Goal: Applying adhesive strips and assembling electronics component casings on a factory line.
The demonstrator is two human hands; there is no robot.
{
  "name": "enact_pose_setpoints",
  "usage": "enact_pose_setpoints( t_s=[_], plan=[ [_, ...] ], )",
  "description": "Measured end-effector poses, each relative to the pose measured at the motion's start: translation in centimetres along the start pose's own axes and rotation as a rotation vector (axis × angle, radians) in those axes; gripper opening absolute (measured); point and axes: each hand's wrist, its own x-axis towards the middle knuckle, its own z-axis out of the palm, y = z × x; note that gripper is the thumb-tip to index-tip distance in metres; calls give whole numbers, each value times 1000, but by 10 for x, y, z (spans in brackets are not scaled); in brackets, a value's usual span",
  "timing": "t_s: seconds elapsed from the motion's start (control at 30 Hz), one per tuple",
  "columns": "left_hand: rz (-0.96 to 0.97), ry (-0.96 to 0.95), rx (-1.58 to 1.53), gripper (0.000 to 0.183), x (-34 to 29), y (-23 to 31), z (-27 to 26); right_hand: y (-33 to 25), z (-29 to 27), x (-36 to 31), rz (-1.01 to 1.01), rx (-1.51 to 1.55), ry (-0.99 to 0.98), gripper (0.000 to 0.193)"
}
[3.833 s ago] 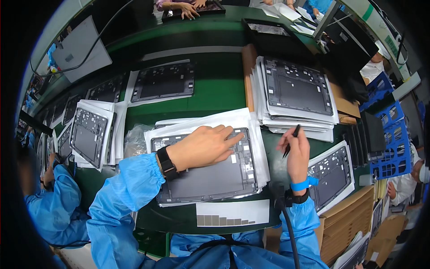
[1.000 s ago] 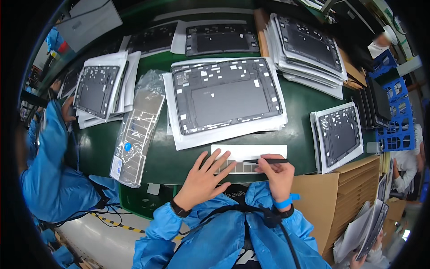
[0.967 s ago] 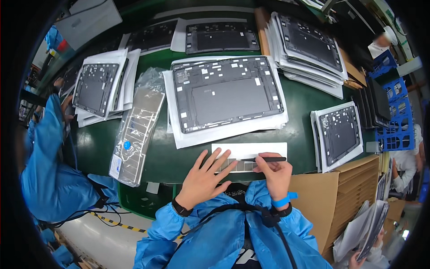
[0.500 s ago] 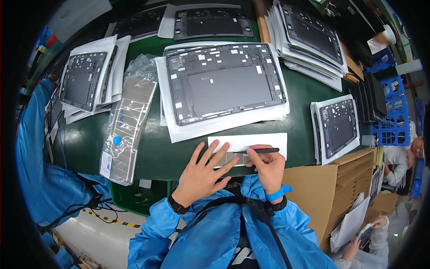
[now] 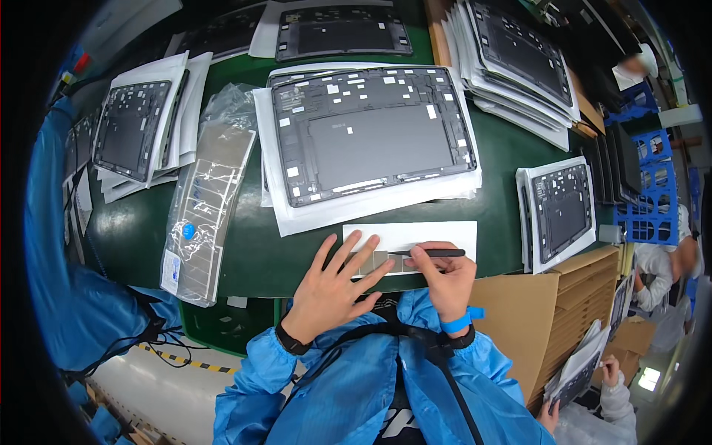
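Left hand spread flat, pinning the white backing sheet of grey patches; right hand clamped on slim black tweezers, tip at a patch beside the left fingertips — lifting looks underway; next needs a clean edge pick.

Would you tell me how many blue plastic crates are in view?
1 that I can make out: a blue crate at the right edge, beside upright dark panels. More may be hidden beyond the picture's rim.

Large panel is lying mid-table on a paper sheet, with a backing sheet sitting just nearer the person, under the left hand and right hand, the latter gripping tweezers. A plastic bag is lying left of the panel and a panel stack further left; another stack is sitting behind right, and a smaller panel right, above a cardboard box
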Motion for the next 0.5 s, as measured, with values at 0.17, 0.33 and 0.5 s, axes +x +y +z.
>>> enact_pose_setpoints(
  t_s=[0.17, 0.33, 0.5],
  plan=[
    [-8, -3, 9, 53, -1, -2, 1, -1, 0, 2, 12, 45, -23, 15],
    [-8, 2, 8, 53, -1, -1, 1, -1, 0, 1, 32, 51, -36, 16],
    [-6, 8, 15, 54, -1, 0, 0, -1, -3, 1, 39, 49, -67, 17]
  ],
)
